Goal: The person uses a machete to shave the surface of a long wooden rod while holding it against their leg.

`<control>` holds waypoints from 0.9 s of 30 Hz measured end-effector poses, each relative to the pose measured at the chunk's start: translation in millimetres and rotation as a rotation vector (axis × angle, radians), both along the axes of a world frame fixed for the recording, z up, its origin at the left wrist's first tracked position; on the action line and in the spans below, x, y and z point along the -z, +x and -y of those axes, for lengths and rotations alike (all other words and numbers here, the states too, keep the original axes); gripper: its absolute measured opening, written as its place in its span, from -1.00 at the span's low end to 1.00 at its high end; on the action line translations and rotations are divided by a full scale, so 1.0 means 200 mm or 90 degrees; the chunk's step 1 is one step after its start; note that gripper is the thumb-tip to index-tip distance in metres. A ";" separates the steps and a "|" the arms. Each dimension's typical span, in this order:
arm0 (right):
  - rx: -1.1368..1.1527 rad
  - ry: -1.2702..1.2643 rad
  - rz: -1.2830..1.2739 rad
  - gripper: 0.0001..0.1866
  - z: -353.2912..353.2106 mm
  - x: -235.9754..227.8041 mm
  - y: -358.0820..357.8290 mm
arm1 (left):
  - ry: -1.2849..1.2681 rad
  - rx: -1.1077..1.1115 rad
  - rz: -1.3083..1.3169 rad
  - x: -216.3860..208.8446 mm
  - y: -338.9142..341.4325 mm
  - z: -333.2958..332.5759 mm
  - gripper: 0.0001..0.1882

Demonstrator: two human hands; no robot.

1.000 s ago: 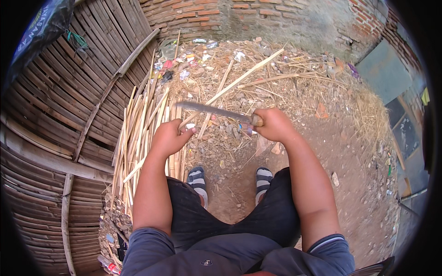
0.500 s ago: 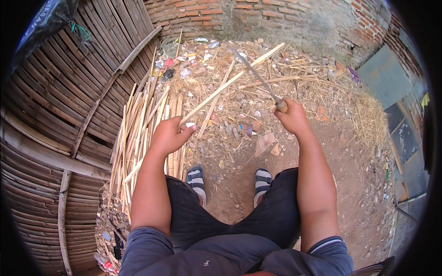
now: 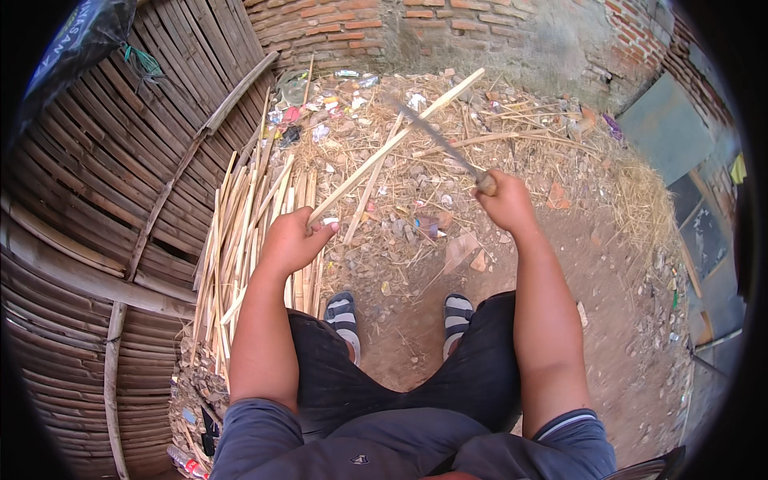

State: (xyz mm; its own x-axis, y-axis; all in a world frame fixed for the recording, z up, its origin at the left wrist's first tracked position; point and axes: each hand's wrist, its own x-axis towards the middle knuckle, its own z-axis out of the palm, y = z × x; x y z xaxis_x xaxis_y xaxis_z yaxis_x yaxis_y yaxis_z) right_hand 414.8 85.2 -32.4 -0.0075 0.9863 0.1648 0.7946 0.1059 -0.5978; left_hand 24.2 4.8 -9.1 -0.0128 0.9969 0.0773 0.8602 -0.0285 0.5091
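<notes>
My left hand point(image 3: 293, 244) is closed round the near end of a long pale bamboo strip point(image 3: 370, 162), thumb along it. The strip slants up and away to the right, above the littered ground. In my right hand point(image 3: 510, 206) is a machete point(image 3: 445, 145), gripped by its rounded wooden handle. Its long dark blade points up and to the left and crosses the strip in this view; motion blurs it. Whether blade and strip touch, I cannot tell. Beside my left forearm lies a pile of similar pale strips point(image 3: 226, 240).
A slatted bamboo wall point(image 3: 72, 232) rises at the left, and a brick wall point(image 3: 328, 36) stands at the far side. Straw point(image 3: 644, 188), rubble and scraps of litter cover the ground ahead. Grey panels point(image 3: 668, 128) lean at the right. My sandalled feet point(image 3: 342, 320) stand on bare soil.
The machete blade has swung slightly to the left and down, its far part now blurred. The bamboo strip's far end has shifted a little left. Both hands keep their holds.
</notes>
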 end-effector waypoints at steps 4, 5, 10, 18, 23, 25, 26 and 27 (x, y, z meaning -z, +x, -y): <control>0.056 0.013 0.026 -0.70 -0.01 0.00 0.06 | 0.011 0.013 0.002 0.01 -0.01 0.00 -0.49; 0.018 0.021 0.019 -0.71 0.00 0.00 0.05 | 0.013 0.019 0.002 0.01 0.00 0.00 -0.48; -0.156 -0.038 0.074 -0.74 0.10 -0.06 -0.18 | -0.015 0.011 0.005 0.01 0.04 0.01 -0.49; -0.206 -0.029 0.058 -0.75 0.11 -0.07 -0.21 | -0.014 0.011 -0.003 0.01 0.01 0.01 -0.49; 0.001 -0.005 -0.018 -0.69 0.01 0.03 0.04 | -0.011 0.005 -0.017 -0.01 0.02 0.00 -0.49; 0.006 -0.020 -0.012 -0.68 0.01 0.01 0.03 | -0.005 0.013 -0.017 0.01 0.01 0.00 -0.48; -0.009 -0.016 -0.010 -0.68 0.01 0.01 0.02 | -0.001 0.018 -0.017 0.01 0.01 0.00 -0.48; -0.023 -0.015 -0.010 -0.68 0.02 0.01 0.00 | -0.003 0.017 -0.024 0.01 0.01 0.00 -0.47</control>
State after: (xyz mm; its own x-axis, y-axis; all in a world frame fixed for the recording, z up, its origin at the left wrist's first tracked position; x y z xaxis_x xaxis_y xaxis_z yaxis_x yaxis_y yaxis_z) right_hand 415.2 82.1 -34.0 -0.0414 0.9889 0.1426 0.7808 0.1211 -0.6129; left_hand 26.9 4.0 -10.6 0.0173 0.9972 0.0725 0.8775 -0.0499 0.4771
